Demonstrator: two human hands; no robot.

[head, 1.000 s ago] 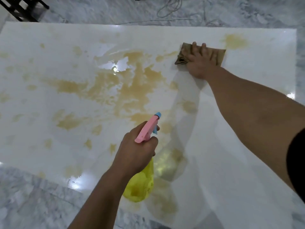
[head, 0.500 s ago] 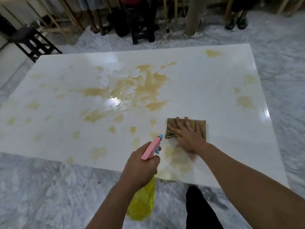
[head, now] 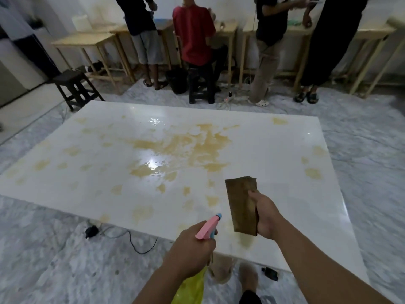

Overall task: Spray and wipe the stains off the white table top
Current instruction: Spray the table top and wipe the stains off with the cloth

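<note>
Head: table (head: 285, 172), yellow-brown stains (head: 186, 145) mostly central. Left hand (head: 188, 253) clamped on spray bottle (head: 207, 227), nozzle tableward. Right hand (head: 266, 213) pinching brown cloth (head: 241, 205), lifted above near edge. Step: likely between wipes; next calls for spraying the centre, then wiping.

Both hands (head: 192, 249) (head: 266, 216) closed, arms extended

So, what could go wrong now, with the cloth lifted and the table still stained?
The brown cloth in the right hand looks already soiled, so it may smear the yellow stains instead of lifting them. The spray bottle in the left hand points at the near edge, so spray could land on the floor cable.
</note>
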